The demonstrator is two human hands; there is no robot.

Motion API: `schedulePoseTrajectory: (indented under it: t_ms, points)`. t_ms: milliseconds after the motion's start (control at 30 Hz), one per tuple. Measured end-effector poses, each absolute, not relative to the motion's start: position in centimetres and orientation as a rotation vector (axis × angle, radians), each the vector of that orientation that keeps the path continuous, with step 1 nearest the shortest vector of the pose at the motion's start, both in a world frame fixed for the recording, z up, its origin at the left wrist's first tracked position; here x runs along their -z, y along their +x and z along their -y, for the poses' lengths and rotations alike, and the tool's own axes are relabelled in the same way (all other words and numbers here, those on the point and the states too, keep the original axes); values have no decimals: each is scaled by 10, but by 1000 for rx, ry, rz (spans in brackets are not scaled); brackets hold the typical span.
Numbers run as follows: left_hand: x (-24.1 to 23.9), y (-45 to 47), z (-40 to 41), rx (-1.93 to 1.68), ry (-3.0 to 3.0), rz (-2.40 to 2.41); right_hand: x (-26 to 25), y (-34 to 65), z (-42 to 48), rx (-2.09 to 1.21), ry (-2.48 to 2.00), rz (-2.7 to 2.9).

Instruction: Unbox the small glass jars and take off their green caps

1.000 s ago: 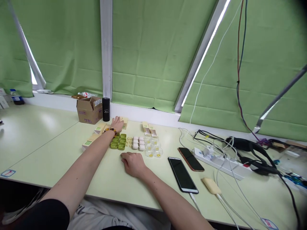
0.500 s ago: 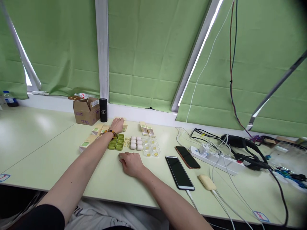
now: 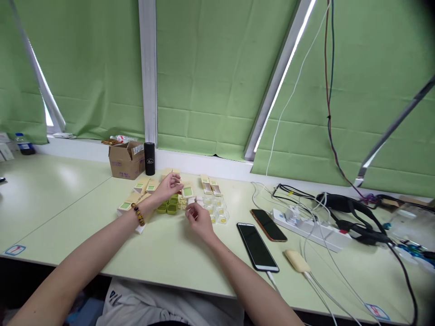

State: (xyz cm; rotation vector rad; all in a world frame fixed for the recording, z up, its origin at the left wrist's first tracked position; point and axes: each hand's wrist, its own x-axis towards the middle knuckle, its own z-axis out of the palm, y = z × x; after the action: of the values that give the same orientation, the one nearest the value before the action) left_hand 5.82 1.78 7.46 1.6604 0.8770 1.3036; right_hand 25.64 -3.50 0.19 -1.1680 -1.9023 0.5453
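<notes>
My left hand [image 3: 167, 186] is raised a little above the table and grips a small cream box with a green panel [image 3: 187, 192]. My right hand [image 3: 198, 217] hovers just below that box, its fingers pinched near the box's lower end. Under the hands lie small green trays [image 3: 168, 208], white cases and clear plastic cases [image 3: 222, 218] in rows. More cream boxes [image 3: 126, 204] lie to the left and two others [image 3: 210, 184] behind.
A cardboard box [image 3: 126, 159] and a black cylinder [image 3: 149, 158] stand by the window sill. Two phones [image 3: 257, 246] [image 3: 268, 224], a cream charger [image 3: 296, 261], a white power strip [image 3: 314, 230] and tangled cables lie to the right. A bottle [image 3: 23, 143] stands far left.
My left hand pulled back from the far boxes and lifted one cream box. My right hand rose off the table and moved up to that box.
</notes>
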Motion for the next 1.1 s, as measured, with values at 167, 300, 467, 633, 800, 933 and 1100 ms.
schedulePoseTrajectory:
  t_ms: [167, 300, 467, 633, 800, 933, 1100]
  points:
    - [-60, 57, 23, -1275, 1490, -757, -4, 258, 28, -860, -805, 1624]
    - [-49, 61, 36, -1251, 1461, -672, -10, 258, 32, -986, -643, 1663]
    - [-42, 62, 44, -1241, 1382, -583, -11, 260, 37, -902, -655, 1718]
    - [-33, 62, 43, -1255, 1397, -552, -13, 261, 41, -741, -679, 1776]
    - [-22, 69, 37, -1432, 1554, -726, -14, 261, 46, -679, -616, 1750]
    - [-19, 70, 36, -1504, 1647, -900, -13, 261, 47, -618, -631, 1714]
    - [-20, 66, 40, -1534, 1680, -978, -9, 263, 47, -522, -742, 1717]
